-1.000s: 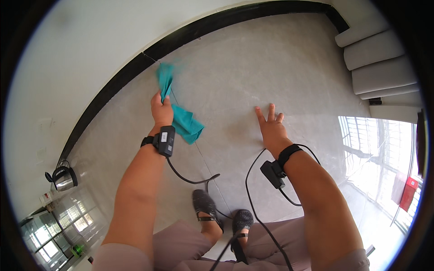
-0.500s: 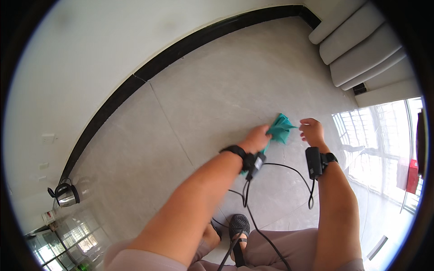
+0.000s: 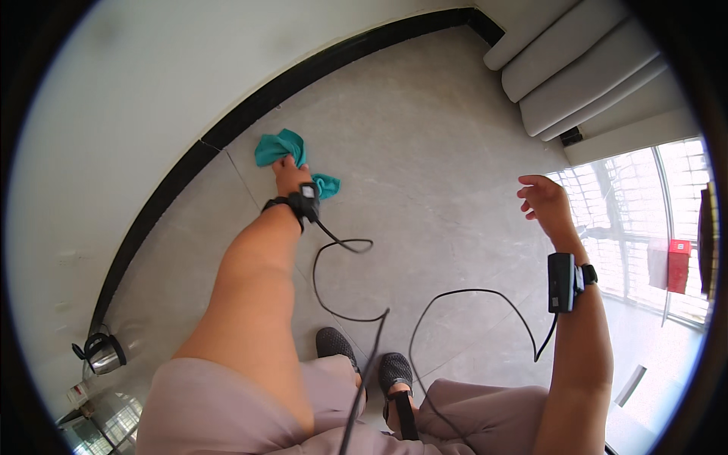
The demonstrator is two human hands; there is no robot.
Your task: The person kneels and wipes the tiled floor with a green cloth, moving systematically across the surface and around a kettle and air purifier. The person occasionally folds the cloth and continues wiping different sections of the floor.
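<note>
My left hand point(image 3: 291, 174) is closed on a teal cloth point(image 3: 282, 145), out toward the far left near the dark skirting. The cloth spreads beyond the fingers, and a crumpled end sticks out to the right of the wrist. Whether the cloth touches the floor or hangs just over it, I cannot tell. On the right side, my right hand point(image 3: 547, 203) hovers with bent fingers held apart and nothing in them. Both wrists carry a strapped black device with a cable.
Grey tile floor point(image 3: 409, 174) stretches between the hands. Black skirting point(image 3: 182, 159) runs along the white wall. Grey cushioned furniture point(image 3: 576, 68) stands far right, beside a bright glazed area. A kettle point(image 3: 104, 353) sits far left. Loose black cables point(image 3: 485, 290) loop in front of me.
My left hand has swung far left and away from me, taking the teal cloth along. My right hand, formerly beside the cloth, is now apart from it and slightly farther right.
</note>
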